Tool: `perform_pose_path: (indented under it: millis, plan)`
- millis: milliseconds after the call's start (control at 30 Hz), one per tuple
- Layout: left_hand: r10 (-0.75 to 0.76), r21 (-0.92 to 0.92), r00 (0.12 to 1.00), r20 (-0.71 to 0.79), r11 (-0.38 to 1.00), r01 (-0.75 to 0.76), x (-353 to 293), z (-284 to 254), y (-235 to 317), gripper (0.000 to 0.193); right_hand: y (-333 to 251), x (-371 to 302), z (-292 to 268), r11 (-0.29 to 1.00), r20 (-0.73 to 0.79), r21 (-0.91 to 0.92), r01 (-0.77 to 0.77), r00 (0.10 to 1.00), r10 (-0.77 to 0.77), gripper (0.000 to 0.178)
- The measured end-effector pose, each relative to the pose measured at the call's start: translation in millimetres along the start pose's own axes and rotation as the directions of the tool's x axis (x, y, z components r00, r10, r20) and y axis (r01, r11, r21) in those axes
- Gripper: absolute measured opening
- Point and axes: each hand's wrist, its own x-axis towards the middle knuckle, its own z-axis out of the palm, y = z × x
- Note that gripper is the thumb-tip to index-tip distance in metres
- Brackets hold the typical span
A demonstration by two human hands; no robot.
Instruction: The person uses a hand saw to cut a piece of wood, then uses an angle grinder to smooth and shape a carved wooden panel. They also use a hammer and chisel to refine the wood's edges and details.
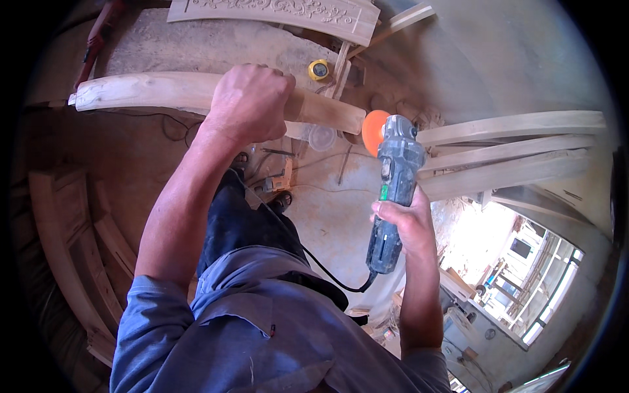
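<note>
My left hand (252,101) is closed over a long, slightly curved wooden piece (144,90), its fingers wrapped over the far side and partly hidden. The piece lies crosswise in front of me. In my right hand (414,223) is a dark grey angle grinder (396,157), gripped around its body with the thumb on the near side. An orange disc (375,132) on the grinder's head is at the right end of the wooden piece; whether it touches the wood I cannot tell. A black cord (327,274) runs from the grinder's lower end past my waist.
Beyond the wood lies a dusty work surface (216,46) with a carved wooden panel (268,10) and a yellow tape measure (319,69). Curved wooden pieces (517,128) are stacked at right, wooden frames (56,209) at left. An orange power tool (282,180) lies near my feet.
</note>
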Motion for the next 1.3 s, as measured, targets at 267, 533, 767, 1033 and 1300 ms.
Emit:
perform_pose_path:
  millis: [267, 533, 767, 1033, 1300]
  plan:
    - [0.03, -0.009, 0.999, -0.025, 0.999, -0.03, -7, 5, 0, 0.027, -12, 15, -10, 0.996, 0.032, -0.072, -0.051, 0.998, 0.054, 0.043]
    - [0.084, 0.008, 0.991, -0.107, 0.996, -0.083, -12, 9, 1, 0.022, 11, 33, -47, 1.0, -0.003, -0.026, -0.015, 1.0, 0.015, 0.037]
    - [-0.026, 0.023, 0.999, 0.02, 0.999, 0.025, 18, -25, 2, 0.027, 90, -14, -59, 0.973, -0.114, 0.225, -0.047, 0.991, 0.074, 0.036]
    - [-0.034, 0.014, 0.998, 0.045, 0.999, 0.034, 26, -28, 8, 0.05, 171, -49, -51, 0.929, -0.186, 0.37, -0.013, 0.979, 0.088, 0.038]
    - [0.1, 0.079, 0.77, -0.63, 0.995, -0.064, -34, 13, 14, 0.059, 190, -54, -68, 0.874, -0.183, 0.469, 0.125, 0.982, -0.042, 0.04]
